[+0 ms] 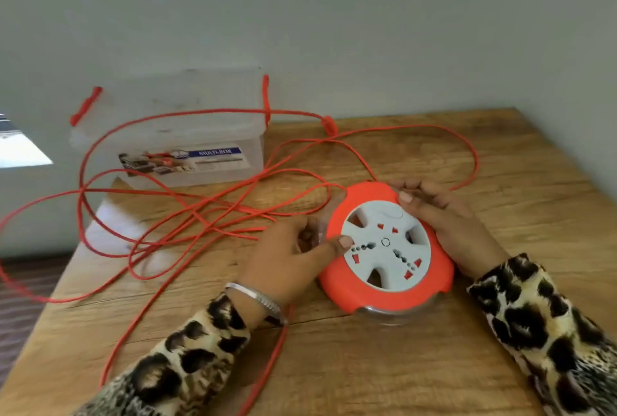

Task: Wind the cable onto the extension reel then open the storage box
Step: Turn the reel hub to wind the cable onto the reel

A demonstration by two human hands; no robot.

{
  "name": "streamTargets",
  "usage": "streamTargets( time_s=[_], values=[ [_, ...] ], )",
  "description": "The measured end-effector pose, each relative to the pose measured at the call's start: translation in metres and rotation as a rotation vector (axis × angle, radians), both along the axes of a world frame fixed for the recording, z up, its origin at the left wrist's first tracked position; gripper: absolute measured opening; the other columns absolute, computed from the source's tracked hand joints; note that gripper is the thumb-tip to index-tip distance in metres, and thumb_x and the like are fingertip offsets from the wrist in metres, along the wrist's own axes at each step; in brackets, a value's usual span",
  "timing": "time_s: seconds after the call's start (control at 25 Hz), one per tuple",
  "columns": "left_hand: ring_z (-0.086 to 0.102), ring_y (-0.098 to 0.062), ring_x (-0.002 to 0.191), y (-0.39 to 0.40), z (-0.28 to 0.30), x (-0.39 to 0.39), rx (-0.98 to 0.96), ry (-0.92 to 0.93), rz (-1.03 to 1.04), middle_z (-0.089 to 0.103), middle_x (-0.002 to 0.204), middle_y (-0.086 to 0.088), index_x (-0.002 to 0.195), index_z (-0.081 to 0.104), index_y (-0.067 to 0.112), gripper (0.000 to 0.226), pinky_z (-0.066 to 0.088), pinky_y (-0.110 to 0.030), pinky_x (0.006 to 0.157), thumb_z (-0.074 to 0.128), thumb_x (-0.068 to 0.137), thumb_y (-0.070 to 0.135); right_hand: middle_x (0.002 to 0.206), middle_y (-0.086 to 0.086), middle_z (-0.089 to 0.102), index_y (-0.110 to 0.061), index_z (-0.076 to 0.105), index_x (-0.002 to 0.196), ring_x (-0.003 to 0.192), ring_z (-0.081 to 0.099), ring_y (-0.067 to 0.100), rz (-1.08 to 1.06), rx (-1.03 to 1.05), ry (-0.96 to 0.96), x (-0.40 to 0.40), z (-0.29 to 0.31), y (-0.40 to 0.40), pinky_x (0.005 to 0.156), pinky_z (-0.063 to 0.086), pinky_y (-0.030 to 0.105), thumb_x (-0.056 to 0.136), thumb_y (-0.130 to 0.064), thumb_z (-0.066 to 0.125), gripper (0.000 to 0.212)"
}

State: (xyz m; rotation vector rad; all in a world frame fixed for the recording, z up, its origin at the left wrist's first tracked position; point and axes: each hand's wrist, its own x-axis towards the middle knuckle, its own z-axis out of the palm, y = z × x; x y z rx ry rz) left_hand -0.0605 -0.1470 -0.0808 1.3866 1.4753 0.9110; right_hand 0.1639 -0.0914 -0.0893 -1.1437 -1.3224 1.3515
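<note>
An orange extension reel [337, 218] with a grey socket face lies flat on the wooden table [500, 165]. My left hand [293, 255] grips its left rim, thumb on the grey face. My right hand [444, 218] holds the right rim, fingers curled over the top edge. The orange cable [187, 205] sprawls in loose loops across the table's left side, over the edge and in front of the storage box. The clear storage box [173, 135] with orange latches stands closed at the table's back left; the cable's orange plug [329, 125] lies beside it.
A pale wall runs behind and to the right of the table. The table's left edge drops to a dark floor [26, 282], and cable loops hang past it. One strand runs toward me under my left wrist.
</note>
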Motion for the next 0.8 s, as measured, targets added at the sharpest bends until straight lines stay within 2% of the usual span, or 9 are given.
streamTargets(
  time_s=[0.08,0.16,0.24,0.32,0.36,0.48,0.6,0.68,0.8],
  values=[
    [0.057,-0.009,0.05,0.005,-0.008,-0.002,0.038,-0.046,-0.021,0.068,0.068,0.001,0.091,0.069,0.013,0.038,0.044,-0.028,0.044,0.077,0.07,0.044,0.093,-0.006,0.07,-0.016,0.067,0.107,0.088,0.064,0.01,-0.032,0.19,-0.115,-0.001,-0.003,-0.002,0.077,0.052,0.023,0.09,-0.018,0.061,0.018],
    [0.057,-0.013,0.05,-0.002,-0.009,-0.001,0.046,-0.07,-0.034,0.066,0.071,-0.009,0.096,0.068,0.007,0.047,0.046,-0.026,0.041,0.075,0.067,0.044,0.1,-0.005,0.069,-0.021,0.067,0.108,0.095,0.063,0.014,-0.037,0.424,-0.344,0.001,-0.003,-0.009,0.084,0.051,0.031,0.089,-0.029,0.059,0.022],
    [0.055,-0.011,0.044,0.006,-0.001,0.002,0.008,-0.15,-0.022,0.062,0.059,-0.001,0.092,0.066,0.003,0.038,0.048,-0.025,0.038,0.076,0.072,0.034,0.105,-0.004,0.067,-0.024,0.068,0.109,0.101,0.06,0.016,-0.059,0.666,-0.62,0.003,0.014,-0.003,0.09,0.047,0.039,0.088,-0.032,0.058,0.025],
    [0.052,-0.007,0.039,-0.006,0.009,0.007,0.043,-0.162,-0.017,0.059,0.051,0.008,0.09,0.064,0.007,0.022,0.049,-0.025,0.039,0.073,0.082,0.025,0.103,-0.001,0.061,-0.022,0.068,0.111,0.097,0.056,0.018,-0.06,0.899,-0.816,0.002,0.032,-0.021,0.088,0.044,0.037,0.086,-0.031,0.058,0.028],
    [0.052,-0.007,0.04,-0.015,0.014,0.008,0.07,-0.152,-0.016,0.06,0.055,0.005,0.093,0.063,0.007,0.021,0.05,-0.025,0.04,0.071,0.084,0.024,0.1,-0.002,0.058,-0.02,0.069,0.11,0.092,0.055,0.017,-0.049,0.956,-0.869,0.002,0.038,-0.037,0.084,0.043,0.034,0.085,-0.031,0.058,0.029],
    [0.06,-0.015,0.047,-0.036,0.029,0.012,0.115,-0.128,-0.026,0.061,0.08,-0.009,0.101,0.057,0.01,0.028,0.056,-0.03,0.043,0.072,0.084,0.026,0.104,0.004,0.058,-0.023,0.063,0.113,0.093,0.057,0.026,-0.095,0.972,-1.049,0.0,0.039,-0.083,0.079,0.048,0.04,0.083,-0.032,0.055,0.033],
    [0.068,-0.022,0.065,-0.059,0.034,0.019,0.116,-0.186,-0.008,0.066,0.101,-0.012,0.11,0.054,0.01,0.033,0.06,-0.044,0.05,0.071,0.085,0.024,0.119,0.009,0.059,-0.031,0.045,0.133,0.108,0.052,0.033,-0.096,0.891,-1.283,0.003,0.024,-0.118,0.089,0.046,0.043,0.083,-0.03,0.057,0.052],
    [0.069,-0.027,0.076,-0.072,0.035,0.029,0.091,-0.227,-0.003,0.066,0.108,-0.011,0.116,0.052,0.011,0.034,0.06,-0.05,0.054,0.068,0.088,0.022,0.119,0.008,0.059,-0.036,0.037,0.139,0.113,0.047,0.033,-0.054,0.917,-1.341,0.007,0.022,-0.128,0.093,0.041,0.043,0.084,-0.025,0.056,0.059],
    [0.068,-0.031,0.078,-0.084,0.029,0.045,0.022,-0.344,0.021,0.063,0.11,-0.011,0.121,0.049,0.013,0.035,0.057,-0.06,0.061,0.065,0.09,0.017,0.122,0.006,0.057,-0.04,0.03,0.143,0.117,0.043,0.031,-0.075,0.917,-1.439,0.01,0.03,-0.136,0.092,0.037,0.039,0.091,-0.028,0.049,0.057]
  ],
)
